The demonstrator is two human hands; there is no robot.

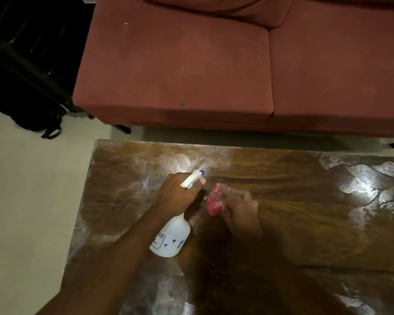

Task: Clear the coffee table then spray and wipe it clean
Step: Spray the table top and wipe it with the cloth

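Observation:
The wooden coffee table fills the lower frame, glossy and streaked with wet smears. My left hand grips the neck of a white spray bottle with a blue nozzle tip, held tilted above the table's left half, nozzle pointing toward the far edge. Just right of it, my right hand is motion-blurred and holds a red cloth against the tabletop. How its fingers lie is lost in the blur.
A dark red sofa stands right behind the table's far edge. A black bag and dark furniture sit on the pale tiled floor at the upper left.

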